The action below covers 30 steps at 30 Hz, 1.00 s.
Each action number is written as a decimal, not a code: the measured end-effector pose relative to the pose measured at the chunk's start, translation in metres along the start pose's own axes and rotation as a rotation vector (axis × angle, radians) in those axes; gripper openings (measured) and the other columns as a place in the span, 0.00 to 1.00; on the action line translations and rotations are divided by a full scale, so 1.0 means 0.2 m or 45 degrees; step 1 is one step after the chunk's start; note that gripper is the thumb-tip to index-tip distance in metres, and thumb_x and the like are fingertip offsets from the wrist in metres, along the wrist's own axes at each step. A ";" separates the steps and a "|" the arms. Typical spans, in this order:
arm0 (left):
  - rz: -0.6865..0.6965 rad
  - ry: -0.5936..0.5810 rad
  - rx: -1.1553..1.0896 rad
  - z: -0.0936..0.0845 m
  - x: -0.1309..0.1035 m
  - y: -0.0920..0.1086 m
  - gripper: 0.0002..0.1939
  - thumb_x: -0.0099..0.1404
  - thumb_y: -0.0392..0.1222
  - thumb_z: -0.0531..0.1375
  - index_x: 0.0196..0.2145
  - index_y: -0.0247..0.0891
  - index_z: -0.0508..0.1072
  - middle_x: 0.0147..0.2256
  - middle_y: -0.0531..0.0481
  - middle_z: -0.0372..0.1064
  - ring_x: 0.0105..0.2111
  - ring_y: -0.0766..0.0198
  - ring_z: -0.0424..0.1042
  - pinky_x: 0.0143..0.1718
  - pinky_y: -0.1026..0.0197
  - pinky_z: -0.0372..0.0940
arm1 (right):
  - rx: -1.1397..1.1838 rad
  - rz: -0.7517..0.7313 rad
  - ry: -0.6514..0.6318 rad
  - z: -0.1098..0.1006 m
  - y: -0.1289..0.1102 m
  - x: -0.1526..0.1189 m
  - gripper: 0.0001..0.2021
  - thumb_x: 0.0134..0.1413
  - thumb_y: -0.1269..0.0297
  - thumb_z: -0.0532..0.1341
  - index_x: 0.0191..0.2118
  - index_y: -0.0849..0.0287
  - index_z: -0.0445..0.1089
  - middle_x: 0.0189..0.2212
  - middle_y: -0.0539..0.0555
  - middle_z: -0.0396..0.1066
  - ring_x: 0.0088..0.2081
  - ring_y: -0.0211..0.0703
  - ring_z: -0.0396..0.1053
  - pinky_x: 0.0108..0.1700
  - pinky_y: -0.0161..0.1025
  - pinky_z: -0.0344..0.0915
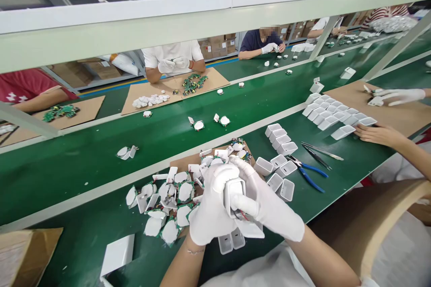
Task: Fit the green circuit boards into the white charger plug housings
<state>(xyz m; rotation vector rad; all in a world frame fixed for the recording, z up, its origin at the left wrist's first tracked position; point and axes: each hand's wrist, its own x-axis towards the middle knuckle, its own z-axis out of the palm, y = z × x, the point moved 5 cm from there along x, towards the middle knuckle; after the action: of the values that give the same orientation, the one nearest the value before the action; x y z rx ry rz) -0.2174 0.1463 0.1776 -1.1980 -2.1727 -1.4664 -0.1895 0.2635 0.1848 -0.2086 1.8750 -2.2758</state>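
Observation:
In white gloves, my left hand (210, 204) and my right hand (269, 204) are closed together around a small white plastic housing (232, 188). My right thumb presses at the housing's open end, where thin red and dark wires show. A white flap-like piece (249, 228) hangs below the opening. Left of my hands lies a heap of green circuit boards with white pads (185, 192), partly on cardboard. Right of them stand several open white housings (263, 166). Two more housings (226, 243) sit just beneath my hands.
Blue-handled pliers (308, 172) and tweezers (316, 157) lie to the right. Beyond runs a green conveyor belt (168, 132) carrying scattered boards. A shelf beam (215, 18) crosses overhead. Co-workers sit opposite, and a co-worker's hand (377, 134) touches housings at right. A cardboard box (27, 255) stands lower left.

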 end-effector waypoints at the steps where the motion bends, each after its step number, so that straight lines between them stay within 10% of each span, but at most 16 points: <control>1: -0.005 -0.002 -0.031 0.00 0.00 0.00 0.35 0.54 0.45 0.67 0.56 0.43 0.58 0.51 0.41 0.60 0.53 0.48 0.61 0.56 0.40 0.59 | -0.032 -0.024 0.018 0.00 0.00 0.00 0.38 0.54 0.56 0.66 0.66 0.54 0.49 0.68 0.60 0.49 0.68 0.51 0.49 0.69 0.51 0.48; 9: -0.095 -0.032 -0.214 0.02 0.03 -0.01 0.32 0.54 0.49 0.67 0.53 0.44 0.59 0.49 0.43 0.59 0.51 0.48 0.63 0.54 0.38 0.60 | -0.232 0.012 -0.016 -0.04 0.00 -0.01 0.36 0.59 0.54 0.60 0.68 0.56 0.48 0.69 0.57 0.47 0.71 0.54 0.40 0.71 0.54 0.39; 15: -0.061 -0.041 -0.052 0.02 0.04 0.01 0.36 0.51 0.47 0.68 0.55 0.43 0.58 0.49 0.42 0.60 0.51 0.47 0.63 0.54 0.38 0.60 | -0.456 -0.009 0.089 -0.02 0.01 0.00 0.42 0.50 0.67 0.64 0.69 0.57 0.46 0.68 0.60 0.51 0.69 0.54 0.48 0.70 0.54 0.47; 30: -0.122 -0.076 -0.163 0.04 0.04 -0.01 0.38 0.50 0.50 0.69 0.55 0.44 0.58 0.49 0.42 0.60 0.51 0.46 0.63 0.52 0.40 0.61 | -0.313 -0.081 0.190 -0.02 0.02 0.03 0.35 0.52 0.59 0.63 0.65 0.60 0.53 0.65 0.63 0.56 0.66 0.56 0.55 0.67 0.52 0.52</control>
<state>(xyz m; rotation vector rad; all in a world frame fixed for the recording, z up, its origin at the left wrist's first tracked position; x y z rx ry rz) -0.2226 0.1576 0.1771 -1.2081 -2.2339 -1.6514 -0.1952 0.2651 0.1806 -0.1371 2.2553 -2.1492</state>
